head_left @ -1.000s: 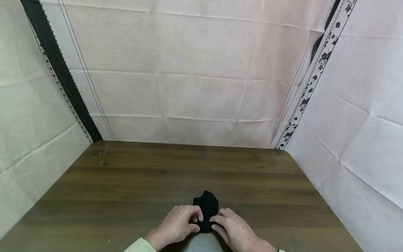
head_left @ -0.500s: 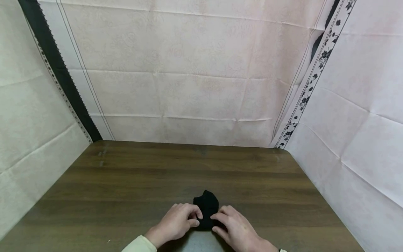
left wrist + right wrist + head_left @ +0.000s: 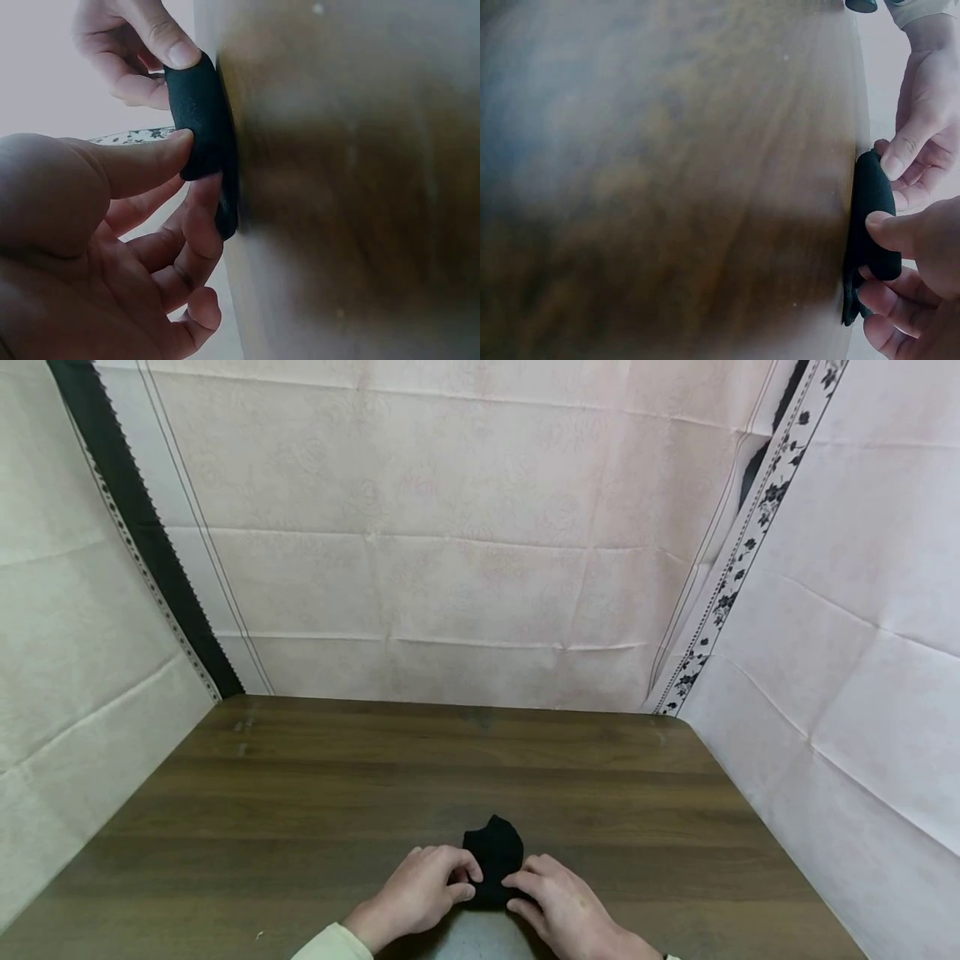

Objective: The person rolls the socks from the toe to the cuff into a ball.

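A small piece of black cloth (image 3: 495, 847) lies on the wooden table, flat at its far end and rolled at its near end. My left hand (image 3: 423, 889) pinches the left end of the roll, thumb on the near side and fingertips tucked at its end. The right hand (image 3: 558, 902) holds the opposite end the same way. In the left wrist view the rolled cloth (image 3: 199, 112) appears as a thick tube between both thumbs. From the right wrist, a flat layer shows under the roll (image 3: 874, 210). What kind of cloth item it is, I cannot tell.
The brown wooden table (image 3: 337, 777) spreads out beyond the hands. Pale creased sheets (image 3: 465, 568) hang behind it and along both sides, one with a floral border (image 3: 723, 602). A tiny white speck (image 3: 259, 934) sits on the table at the left.
Both hands keep their hold at the roll's ends, with only slight finger shifts. The cloth stays almost in the same place.
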A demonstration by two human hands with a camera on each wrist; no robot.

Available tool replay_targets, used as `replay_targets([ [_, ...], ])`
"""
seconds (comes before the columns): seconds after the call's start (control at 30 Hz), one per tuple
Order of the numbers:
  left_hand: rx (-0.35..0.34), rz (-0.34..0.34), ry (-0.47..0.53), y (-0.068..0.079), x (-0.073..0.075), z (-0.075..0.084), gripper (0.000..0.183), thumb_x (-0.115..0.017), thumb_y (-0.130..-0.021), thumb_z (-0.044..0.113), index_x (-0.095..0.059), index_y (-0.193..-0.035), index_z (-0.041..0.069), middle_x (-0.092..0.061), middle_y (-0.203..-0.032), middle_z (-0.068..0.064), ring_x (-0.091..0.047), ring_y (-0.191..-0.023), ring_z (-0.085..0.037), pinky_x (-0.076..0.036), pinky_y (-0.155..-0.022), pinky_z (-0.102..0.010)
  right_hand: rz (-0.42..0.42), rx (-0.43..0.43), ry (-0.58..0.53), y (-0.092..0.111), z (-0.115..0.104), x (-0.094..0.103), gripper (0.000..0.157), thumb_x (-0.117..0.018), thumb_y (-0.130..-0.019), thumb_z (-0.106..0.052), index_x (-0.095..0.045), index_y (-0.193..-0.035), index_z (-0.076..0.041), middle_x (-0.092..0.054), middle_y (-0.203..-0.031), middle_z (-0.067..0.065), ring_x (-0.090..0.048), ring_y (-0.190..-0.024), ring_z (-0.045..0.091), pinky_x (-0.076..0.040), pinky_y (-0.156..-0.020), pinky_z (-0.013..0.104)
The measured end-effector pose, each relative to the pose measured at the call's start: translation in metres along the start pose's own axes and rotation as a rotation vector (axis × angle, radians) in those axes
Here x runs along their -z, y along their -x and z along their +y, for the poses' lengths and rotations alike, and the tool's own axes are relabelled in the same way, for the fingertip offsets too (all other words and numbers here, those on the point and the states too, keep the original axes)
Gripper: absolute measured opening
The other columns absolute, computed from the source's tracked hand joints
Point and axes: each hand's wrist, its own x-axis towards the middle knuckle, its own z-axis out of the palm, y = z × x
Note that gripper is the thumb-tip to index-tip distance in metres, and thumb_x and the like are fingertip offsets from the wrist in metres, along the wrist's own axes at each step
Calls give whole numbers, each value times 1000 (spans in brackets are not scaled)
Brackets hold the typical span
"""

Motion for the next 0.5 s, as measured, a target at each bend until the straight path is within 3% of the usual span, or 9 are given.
replay_targets([
  [0.3, -31, 55, -42, 2, -3, 3, 12, -79, -87, 22, -71, -96, 23, -54, -83, 16, -53, -76, -3, -41, -85, -44, 26, 18, 31, 1, 1, -3, 14, -73, -93, -15, -76, -107, -15, -58, -91, -10, -50, -80, 2, -46, -68, 18],
  [0.5, -20, 28, -44, 1, -3, 5, 19, -84, -82, 24, -71, -95, 24, -55, -85, 14, -53, -78, -5, -41, -83, -41, 12, -12, 25, 0, 1, -2, 13, -71, -95, -14, -76, -107, -14, -55, -88, -11, -47, -77, 1, -44, -66, 17],
])
